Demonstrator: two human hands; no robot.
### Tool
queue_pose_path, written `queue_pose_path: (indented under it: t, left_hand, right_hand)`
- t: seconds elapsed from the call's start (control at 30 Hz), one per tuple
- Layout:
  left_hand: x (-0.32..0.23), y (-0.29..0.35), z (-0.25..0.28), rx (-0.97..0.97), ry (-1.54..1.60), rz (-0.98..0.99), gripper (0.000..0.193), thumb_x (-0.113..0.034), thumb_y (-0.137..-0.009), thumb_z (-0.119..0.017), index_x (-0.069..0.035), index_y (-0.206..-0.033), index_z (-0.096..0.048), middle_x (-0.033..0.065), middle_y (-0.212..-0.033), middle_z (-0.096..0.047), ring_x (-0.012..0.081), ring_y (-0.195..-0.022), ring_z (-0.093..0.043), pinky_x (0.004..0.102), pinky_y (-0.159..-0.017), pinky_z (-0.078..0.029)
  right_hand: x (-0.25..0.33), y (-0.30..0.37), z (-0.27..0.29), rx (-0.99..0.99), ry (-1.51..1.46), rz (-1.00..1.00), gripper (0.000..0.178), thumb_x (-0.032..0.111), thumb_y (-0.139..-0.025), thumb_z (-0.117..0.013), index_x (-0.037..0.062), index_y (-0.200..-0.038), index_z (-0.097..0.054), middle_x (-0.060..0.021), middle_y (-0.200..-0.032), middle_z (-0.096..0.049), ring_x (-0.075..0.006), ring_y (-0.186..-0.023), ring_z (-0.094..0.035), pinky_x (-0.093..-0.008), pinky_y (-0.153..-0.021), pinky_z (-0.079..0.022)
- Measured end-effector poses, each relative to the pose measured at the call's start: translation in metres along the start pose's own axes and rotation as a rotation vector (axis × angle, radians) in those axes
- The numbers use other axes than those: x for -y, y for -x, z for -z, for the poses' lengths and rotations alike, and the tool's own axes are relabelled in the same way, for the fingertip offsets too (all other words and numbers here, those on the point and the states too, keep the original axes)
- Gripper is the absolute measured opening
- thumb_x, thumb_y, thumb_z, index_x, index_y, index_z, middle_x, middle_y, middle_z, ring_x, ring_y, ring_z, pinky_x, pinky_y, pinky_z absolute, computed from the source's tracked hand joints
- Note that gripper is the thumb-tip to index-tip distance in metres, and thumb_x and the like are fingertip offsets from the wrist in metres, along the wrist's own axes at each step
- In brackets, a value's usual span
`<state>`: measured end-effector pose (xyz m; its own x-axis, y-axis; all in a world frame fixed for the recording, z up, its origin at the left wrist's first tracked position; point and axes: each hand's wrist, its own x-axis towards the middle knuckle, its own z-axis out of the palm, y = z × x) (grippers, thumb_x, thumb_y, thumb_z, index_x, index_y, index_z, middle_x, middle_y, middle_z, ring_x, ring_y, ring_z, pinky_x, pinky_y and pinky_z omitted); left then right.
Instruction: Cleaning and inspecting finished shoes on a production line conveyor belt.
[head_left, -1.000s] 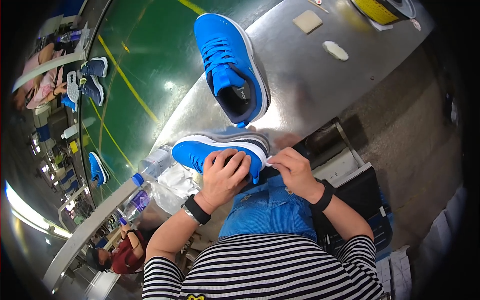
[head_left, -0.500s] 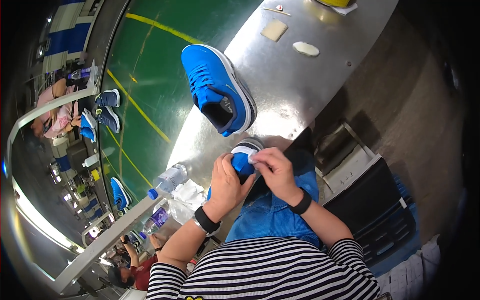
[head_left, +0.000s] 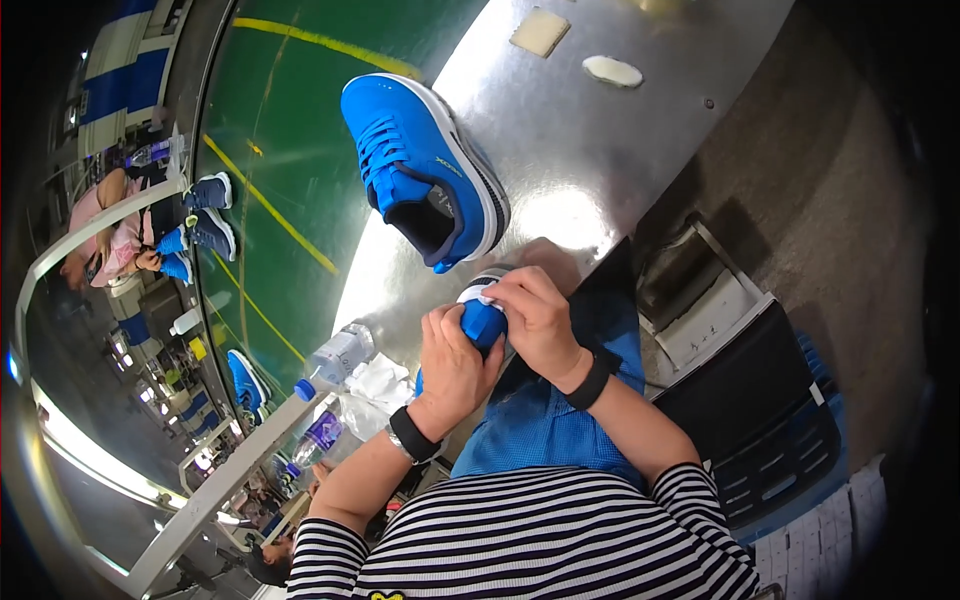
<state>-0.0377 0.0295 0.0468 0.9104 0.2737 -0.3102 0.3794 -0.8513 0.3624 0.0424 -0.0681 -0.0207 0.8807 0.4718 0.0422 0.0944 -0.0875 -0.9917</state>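
Observation:
My left hand (head_left: 455,365) is closed around a blue sneaker (head_left: 484,324) in front of my lap, its thumb and fingers on the blue upper. Most of that shoe is hidden by the hand. A small white wad (head_left: 487,297), perhaps cloth or paper, is pinched in the fingertips of my right hand (head_left: 538,322), which press it near the edge where the white sole meets the upper. Just beyond my hands a matching blue sneaker (head_left: 405,125) with blue laces stands on the shiny metal table (head_left: 660,125), its toe pointing away to the left.
A beige square pad (head_left: 540,32) and a white oval pad (head_left: 612,71) lie on the metal. Left of my hands are a clear bottle (head_left: 342,354) and crumpled white paper (head_left: 380,382). A green surface (head_left: 300,110) carries more shoes. A black chair (head_left: 745,400) stands at right.
My right hand has shifted slightly left and up along the shoe's edge, still pinching the white wad. The view has moved a little, and the sneaker on the table appears farther left.

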Motion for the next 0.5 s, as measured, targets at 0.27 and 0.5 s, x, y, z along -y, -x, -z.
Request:
queue_pose_path:
  t: [0.27, 0.5]
  left_hand:
    - [0.004, -0.003, 0.0, -0.022, 0.005, -0.01, 0.057, -0.012, -0.07, -0.069, 0.008, -0.11, -0.034, 0.0256, -0.102, -0.045, 0.0394, -0.091, -0.045, 0.0441, -0.08, -0.038]
    - [0.005, -0.003, -0.002, -0.04, 0.0, -0.019, 0.058, -0.012, -0.07, -0.069, 0.007, -0.111, -0.034, 0.0255, -0.103, -0.045, 0.039, -0.093, -0.046, 0.0433, -0.081, -0.039]
  right_hand:
    - [0.005, 0.037, 0.0, -0.104, -0.016, -0.106, 0.024, -0.014, -0.067, -0.058, 0.0029, -0.083, -0.064, -0.009, -0.079, -0.055, -0.0262, -0.075, -0.056, -0.0332, -0.064, -0.047]
    - [0.001, 0.023, -0.005, -0.126, -0.029, -0.049, 0.022, -0.011, -0.069, -0.058, 0.0027, -0.084, -0.063, -0.0092, -0.08, -0.056, -0.0277, -0.076, -0.055, -0.035, -0.069, -0.045]
